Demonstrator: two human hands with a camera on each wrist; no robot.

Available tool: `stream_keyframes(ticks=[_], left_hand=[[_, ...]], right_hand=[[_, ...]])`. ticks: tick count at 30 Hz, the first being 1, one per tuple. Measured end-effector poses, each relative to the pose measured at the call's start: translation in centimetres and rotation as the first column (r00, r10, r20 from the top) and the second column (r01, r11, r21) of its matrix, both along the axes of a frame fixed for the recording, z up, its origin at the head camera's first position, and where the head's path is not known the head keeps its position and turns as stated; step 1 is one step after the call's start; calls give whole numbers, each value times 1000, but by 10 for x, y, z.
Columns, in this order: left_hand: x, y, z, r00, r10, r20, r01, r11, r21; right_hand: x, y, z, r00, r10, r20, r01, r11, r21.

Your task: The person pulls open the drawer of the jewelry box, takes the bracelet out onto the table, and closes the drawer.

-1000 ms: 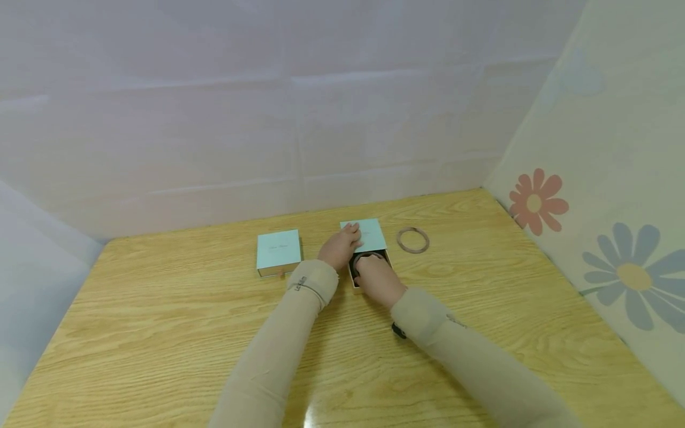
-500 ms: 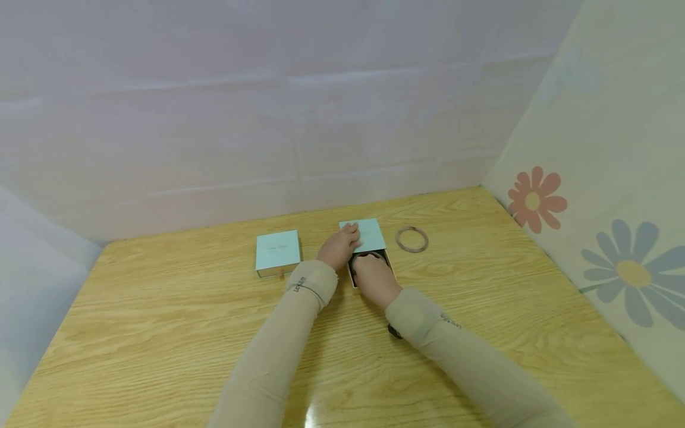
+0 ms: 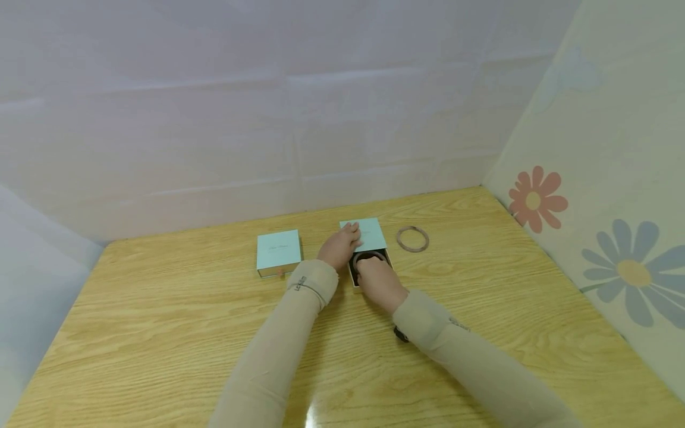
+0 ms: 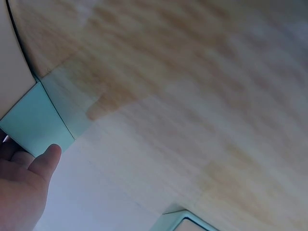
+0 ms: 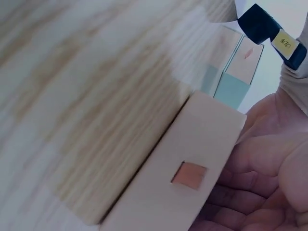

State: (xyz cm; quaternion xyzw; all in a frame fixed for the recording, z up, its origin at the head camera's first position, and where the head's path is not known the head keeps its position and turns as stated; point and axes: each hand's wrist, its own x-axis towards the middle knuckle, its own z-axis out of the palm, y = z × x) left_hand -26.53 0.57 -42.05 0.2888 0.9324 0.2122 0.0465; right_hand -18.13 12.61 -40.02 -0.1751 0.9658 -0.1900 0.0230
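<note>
A light blue slide-out box (image 3: 371, 233) lies on the table with its dark-lined drawer (image 3: 353, 278) pulled toward the person. My left hand (image 3: 338, 246) holds the outer sleeve of this box, fingers over its top; its thumb (image 4: 47, 161) shows against the pale green side in the left wrist view. Inside the drawer lies a brownish bangle (image 3: 377, 254). My right hand (image 3: 379, 282) reaches down onto it with curled fingers, whose tips are hidden in the drawer. In the right wrist view, the drawer front (image 5: 159, 197) bears an orange pull tab (image 5: 190, 174) beside the palm.
A second bangle (image 3: 412, 239) rests on the wooden table (image 3: 176, 333) right of the box. Left of the left hand stands another light blue box (image 3: 278, 249), its drawer pushed in. Pale cloth walls (image 3: 225, 131) close off the back and both sides.
My right hand shifts slightly within the drawer, and its forearm dips left and comes back right. The left hand keeps its place on the box. The boxes and the loose bangle stay put.
</note>
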Motion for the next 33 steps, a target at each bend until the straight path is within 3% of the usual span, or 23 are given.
stream_keyframes(ticks=[11, 18, 27, 33], left_hand=[[-4, 0, -3, 1000, 9, 29, -9, 1000, 0], [-2, 1, -1, 999, 15, 30, -15, 1000, 8], [-3, 0, -3, 1000, 11, 15, -11, 1000, -10], [-4, 1, -4, 1000, 16, 14, -17, 1000, 3]], right_hand=[[8, 7, 9, 996, 35, -85, -34, 999, 16], [7, 13, 8, 995, 49, -85, -49, 999, -1], [5, 27, 3, 993, 55, -106, -67, 991, -116], [8, 37, 3, 992, 67, -111, -92, 967, -237]])
